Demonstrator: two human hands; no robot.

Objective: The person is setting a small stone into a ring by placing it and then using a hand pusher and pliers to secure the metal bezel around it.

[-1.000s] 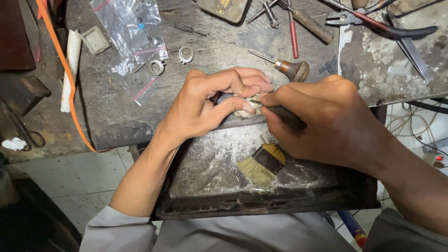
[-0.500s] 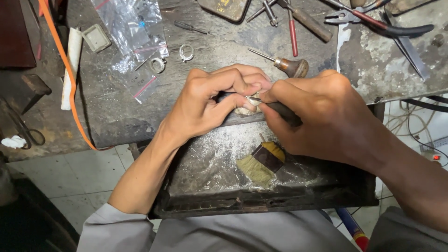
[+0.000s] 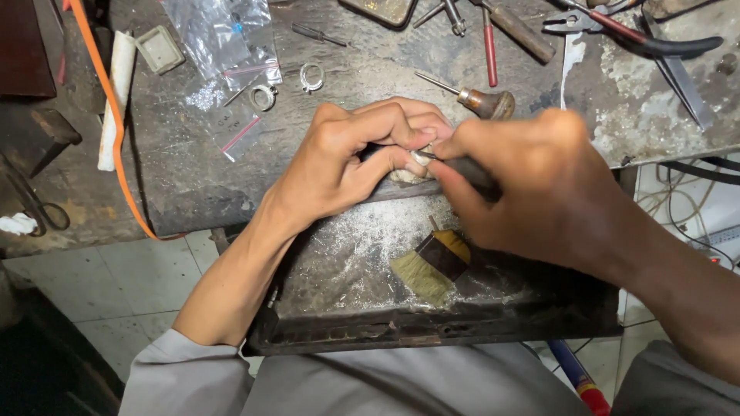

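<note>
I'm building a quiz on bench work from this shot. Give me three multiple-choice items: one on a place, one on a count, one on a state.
1. Where does the brush lie?
A. In the tray below the bench edge
B. On the floor
C. Among the pliers

2. How many loose rings lie by the plastic bag?
A. None
B. Two
C. Five

3. How does the right hand stand?
A. Open and flat
B. Closed on a dark-handled tool
C. Resting in the lap

Key: 1 A, the brush rests on the dusty tray floor. 2 B, one ring and another ring show. 3 B, its fingers wrap the tool, tip at the small piece the left hand pinches.
</note>
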